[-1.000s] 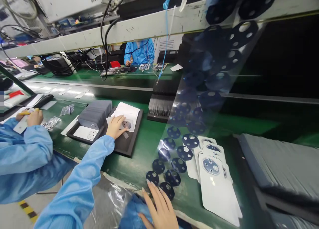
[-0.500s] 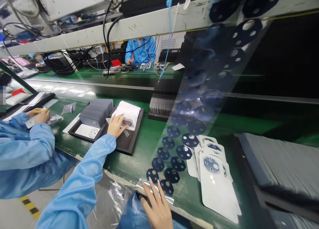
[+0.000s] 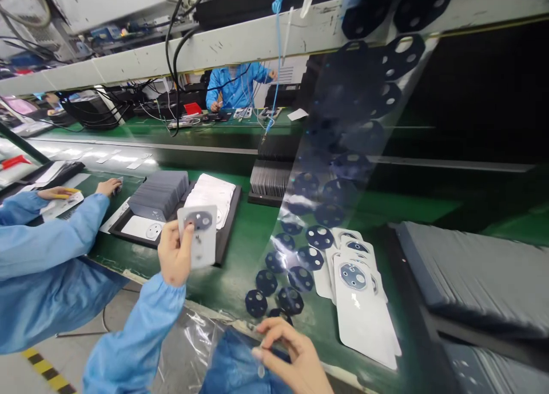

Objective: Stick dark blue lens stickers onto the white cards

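My left hand (image 3: 175, 251) is closed on a white panel (image 3: 201, 251) with a dark oval camera-shaped patch near its top, held upright above the bench. Low in the view, my right hand (image 3: 287, 348) pinches the lower end of a clear film strip (image 3: 274, 291), thumb and forefinger close together. Rows of dark octagonal stickers with round holes (image 3: 290, 300) run up this strip towards the shelf. Beyond my left hand, a black tray (image 3: 229, 222) carries a stack of white panels (image 3: 214, 191). Right of the strip lies a fanned pile of white panels (image 3: 364, 314).
Grey panels stand in a row (image 3: 158, 194) at left, with another dark rack (image 3: 270, 179) behind. Large grey stacks (image 3: 480, 274) fill the right side. A co-worker's sleeves (image 3: 55, 234) are close on my left. Cables (image 3: 174, 68) hang from the shelf beam (image 3: 128, 51).
My left hand has lifted a white panel from the tray and brought it nearer. My right hand has gone from spread fingers to a pinch at the film's lower end.
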The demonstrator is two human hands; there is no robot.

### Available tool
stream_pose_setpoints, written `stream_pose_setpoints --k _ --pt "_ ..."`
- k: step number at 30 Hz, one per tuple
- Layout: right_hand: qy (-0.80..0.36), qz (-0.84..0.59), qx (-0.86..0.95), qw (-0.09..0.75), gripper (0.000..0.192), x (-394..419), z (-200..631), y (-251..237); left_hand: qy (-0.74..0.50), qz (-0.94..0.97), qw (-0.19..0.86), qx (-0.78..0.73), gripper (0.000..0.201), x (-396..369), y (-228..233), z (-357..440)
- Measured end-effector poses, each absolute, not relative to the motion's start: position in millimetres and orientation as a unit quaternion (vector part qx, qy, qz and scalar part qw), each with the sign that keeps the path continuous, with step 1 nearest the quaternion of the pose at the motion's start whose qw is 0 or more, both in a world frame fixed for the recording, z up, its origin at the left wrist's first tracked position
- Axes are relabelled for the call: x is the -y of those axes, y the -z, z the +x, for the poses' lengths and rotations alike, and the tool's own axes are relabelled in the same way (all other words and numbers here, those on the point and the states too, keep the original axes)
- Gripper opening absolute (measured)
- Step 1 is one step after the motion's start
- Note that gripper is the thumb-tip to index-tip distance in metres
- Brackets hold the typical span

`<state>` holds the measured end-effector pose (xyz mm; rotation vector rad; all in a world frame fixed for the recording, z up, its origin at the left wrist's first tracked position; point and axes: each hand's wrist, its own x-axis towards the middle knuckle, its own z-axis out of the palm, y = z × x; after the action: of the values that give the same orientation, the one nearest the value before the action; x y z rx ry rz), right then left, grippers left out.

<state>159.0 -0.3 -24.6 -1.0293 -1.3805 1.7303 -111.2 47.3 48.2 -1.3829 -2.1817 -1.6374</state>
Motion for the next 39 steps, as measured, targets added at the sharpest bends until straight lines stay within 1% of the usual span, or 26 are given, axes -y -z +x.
stream_pose_setpoints --k 2,4,5,7,9,11,14,19,23,26,32,39 --pt "-0.695 -0.436 0.404 0.405 0.026 -0.9 158.8 10.0 0.562 -0.392 -0.145 0.714 0.041 -22.0 -57.1 -83.8" --pt "-0.699 -0.450 0.331 0.446 0.032 -1.0 157.4 -2.9 0.545 -0.334 -0.327 0.696 0.049 -0.5 -55.3 -58.3" --pt "-0.695 -0.455 0.312 0.461 0.034 -1.0 156.9 -8.5 0.529 -0.311 -0.393 0.685 0.051 8.3 -50.5 -46.8" --pt "-0.682 -0.464 0.293 0.483 0.036 -1.3 156.3 -17.7 0.504 -0.276 -0.483 0.660 0.054 21.8 -36.6 -26.8" --pt "-0.666 -0.469 0.284 0.505 0.038 -1.4 156.1 -23.5 0.494 -0.254 -0.532 0.639 0.053 30.7 -22.8 -10.3" --pt "-0.649 -0.473 0.282 0.525 0.038 -1.2 155.8 -25.8 0.495 -0.245 -0.539 0.636 0.051 35.9 -14.8 3.8" --pt "-0.628 -0.482 0.285 0.540 0.039 0.0 155.4 -25.4 0.510 -0.249 -0.504 0.651 0.050 39.8 -14.8 22.2" --pt "-0.616 -0.517 0.284 0.523 0.040 3.4 156.7 -27.9 0.529 -0.234 -0.455 0.677 0.050 43.6 -22.0 45.4" --pt "-0.632 -0.523 0.273 0.502 0.043 5.1 158.7 -30.9 0.527 -0.277 -0.423 0.684 0.043 43.4 -23.8 52.5" --pt "-0.645 -0.518 0.277 0.488 0.042 2.8 163.3 -23.9 0.514 -0.298 -0.402 0.697 0.043 41.3 -24.9 54.5" --pt "-0.611 -0.527 0.356 0.471 0.038 -2.9 174.5 -1.6 0.505 -0.288 -0.408 0.704 0.045 42.1 -19.2 55.9" --pt "-0.624 -0.520 0.351 0.466 0.036 0.3 174.8 -6.2 0.479 -0.291 -0.407 0.721 0.042 45.3 -9.3 48.5"
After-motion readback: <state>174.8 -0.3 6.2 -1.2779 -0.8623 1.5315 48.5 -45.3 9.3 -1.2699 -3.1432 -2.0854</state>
